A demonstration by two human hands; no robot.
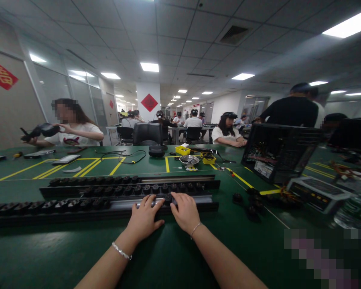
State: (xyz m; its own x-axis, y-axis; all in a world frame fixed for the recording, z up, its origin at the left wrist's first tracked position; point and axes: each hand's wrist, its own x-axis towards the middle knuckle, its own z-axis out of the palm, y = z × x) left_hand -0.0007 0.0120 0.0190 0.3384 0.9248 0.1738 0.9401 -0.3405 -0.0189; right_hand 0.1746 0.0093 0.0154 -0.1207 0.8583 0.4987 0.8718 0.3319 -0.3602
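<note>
Three long black rails with round-faced black modules, which look like sockets, lie across the green table. On the front rail (198, 202), my left hand (145, 220) lies with its fingers spread over the bare silver channel. My right hand (185, 212) has its thumb and fingers around a single black socket module (167, 199) in the same channel, just right of my left fingertips. A row of similar modules (49, 205) fills this rail's left part. Behind it, the middle rail (132, 188) is lined with modules, and the back rail (180, 180) has them on its left half.
An open computer case (281, 152) and a power supply unit (319, 193) stand at the right, near a plastic bottle (356, 210). Beyond the rails are a metal bowl (189, 161), a yellow tray (182, 150) and black cables (140, 154). Co-workers sit across the table.
</note>
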